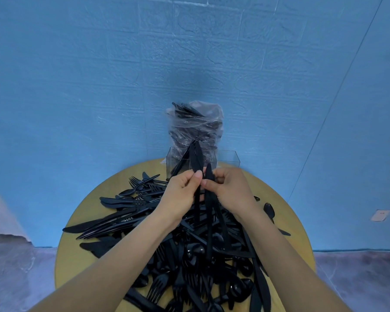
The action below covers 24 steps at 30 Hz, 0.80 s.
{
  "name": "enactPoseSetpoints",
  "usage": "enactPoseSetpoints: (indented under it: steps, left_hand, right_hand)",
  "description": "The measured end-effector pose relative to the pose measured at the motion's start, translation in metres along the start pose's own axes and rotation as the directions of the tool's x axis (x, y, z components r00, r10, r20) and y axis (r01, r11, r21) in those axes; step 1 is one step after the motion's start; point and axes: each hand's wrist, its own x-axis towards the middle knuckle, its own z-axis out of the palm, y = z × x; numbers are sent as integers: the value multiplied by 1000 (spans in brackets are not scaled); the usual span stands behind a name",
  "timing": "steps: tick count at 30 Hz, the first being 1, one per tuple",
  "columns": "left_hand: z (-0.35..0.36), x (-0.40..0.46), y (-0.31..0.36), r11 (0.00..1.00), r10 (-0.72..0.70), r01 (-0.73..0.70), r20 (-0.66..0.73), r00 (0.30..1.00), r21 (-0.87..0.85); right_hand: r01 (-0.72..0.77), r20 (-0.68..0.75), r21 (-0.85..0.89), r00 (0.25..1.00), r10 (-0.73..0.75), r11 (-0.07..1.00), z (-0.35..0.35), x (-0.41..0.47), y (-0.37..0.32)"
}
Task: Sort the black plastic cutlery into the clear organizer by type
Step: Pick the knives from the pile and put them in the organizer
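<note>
A round wooden table (pixel 81 255) is covered from 9 to 6 o'clock by a pile of black cutlery (pixel 189 255) — knives, forks and spoons mixed. At 12 o'clock, at the far rim, a clear organizer (pixel 227 157) is seen, with a plastic bag of cutlery (pixel 195 124) stood in its left part. Above the pile, a knife bundle (pixel 195 158) is gripped by the left hand (pixel 180 194); a single knife (pixel 208 176) is pinched by the right hand (pixel 232 188) — fingertips nearly touching.

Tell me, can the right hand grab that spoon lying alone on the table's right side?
Probably not right now. The lone spoon lies open beside the right hand's wrist, nothing covering it, but that hand's fingers are busy pinching a knife.
</note>
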Motion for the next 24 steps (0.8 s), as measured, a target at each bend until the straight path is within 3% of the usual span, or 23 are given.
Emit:
enactPoseSetpoints:
  steps: [11,19,24]
  left_hand:
    - [-6,-5,2,1000,-18,19,-57,998,7]
    - [-2,-6,3,973,67,-60,-22,998,224]
    - [-7,-2,0,972,8,-3,-24,1000,233]
  right_hand:
    - [-44,-132,65,990,53,997,1,-3,7]
    - [5,-206,7,979,-4,1000,12,0,11]
    - [45,-58,-18,997,-46,999,6,-3,14]
